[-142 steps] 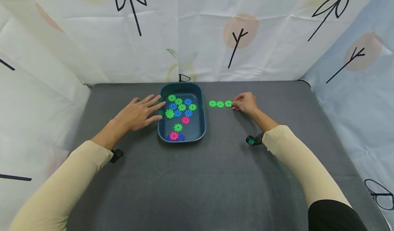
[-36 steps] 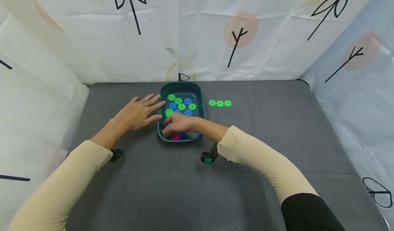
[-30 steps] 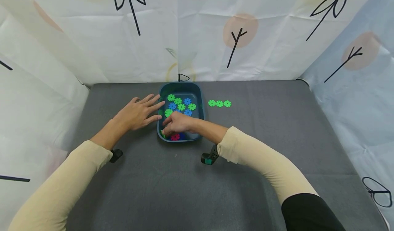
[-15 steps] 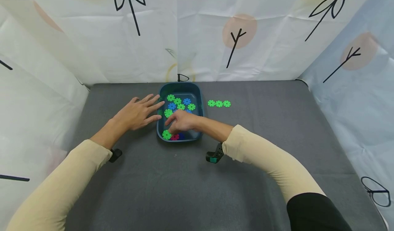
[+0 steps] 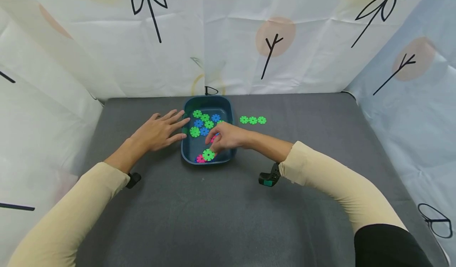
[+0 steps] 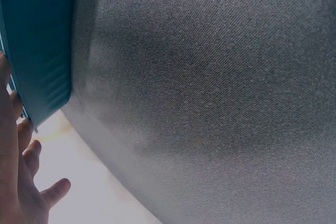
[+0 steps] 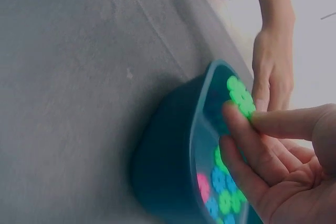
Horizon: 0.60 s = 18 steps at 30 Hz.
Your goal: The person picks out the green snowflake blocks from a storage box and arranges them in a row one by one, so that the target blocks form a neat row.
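Between the thumb and fingers of my right hand [image 5: 229, 135] is a green notched plastic disc [image 5: 208, 154], pinched by its edge. In the right wrist view the disc [image 7: 241, 97] tilts above the blue tub [image 7: 165, 153]. My left hand [image 5: 156, 133] lies with spread, straight fingers at the left rim of the tub [image 5: 192, 144]. Green, blue and pink discs lie inside the tub, among them a pink disc [image 5: 200, 158] near its front wall. My right hand hides some of them.
Three green discs [image 5: 253, 120] lie in a row on the grey cloth [image 5: 199, 207], right of the tub. White patterned curtains [image 5: 231, 61] enclose the table's back and sides. A dark camera mount [image 5: 269, 176] sits at the right wrist.
My right hand has gone from the row of green discs into the tub, taken a green disc from the front left corner, and moved rightward with it. The left hand stays put.
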Each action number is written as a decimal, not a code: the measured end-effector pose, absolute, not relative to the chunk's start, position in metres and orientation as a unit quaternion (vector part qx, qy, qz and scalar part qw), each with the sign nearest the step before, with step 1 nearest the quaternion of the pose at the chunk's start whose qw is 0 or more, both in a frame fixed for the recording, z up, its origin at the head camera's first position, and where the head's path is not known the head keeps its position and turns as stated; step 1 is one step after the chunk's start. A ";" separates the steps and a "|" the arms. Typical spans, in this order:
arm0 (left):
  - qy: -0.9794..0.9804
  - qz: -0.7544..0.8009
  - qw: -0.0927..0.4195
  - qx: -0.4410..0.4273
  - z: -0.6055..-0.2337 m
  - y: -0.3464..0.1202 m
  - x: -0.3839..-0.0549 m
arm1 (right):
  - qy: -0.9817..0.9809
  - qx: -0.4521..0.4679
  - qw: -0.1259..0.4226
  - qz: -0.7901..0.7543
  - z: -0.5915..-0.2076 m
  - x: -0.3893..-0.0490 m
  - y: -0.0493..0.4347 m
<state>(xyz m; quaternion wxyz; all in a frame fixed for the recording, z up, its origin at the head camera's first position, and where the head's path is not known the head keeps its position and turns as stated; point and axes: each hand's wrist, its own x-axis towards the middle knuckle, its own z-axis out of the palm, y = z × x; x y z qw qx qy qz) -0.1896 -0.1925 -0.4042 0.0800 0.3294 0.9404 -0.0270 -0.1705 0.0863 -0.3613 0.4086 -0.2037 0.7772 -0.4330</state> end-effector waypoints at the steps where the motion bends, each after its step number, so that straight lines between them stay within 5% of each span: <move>1: 0.941 -0.028 0.081 0.329 -0.405 -0.193 -0.190 | 0.777 -0.200 0.409 -0.435 -0.359 -0.171 0.091; 18: 0.942 -0.036 0.088 0.321 -0.405 -0.192 -0.190 | 0.839 -0.100 0.304 -0.440 -0.356 -0.200 0.212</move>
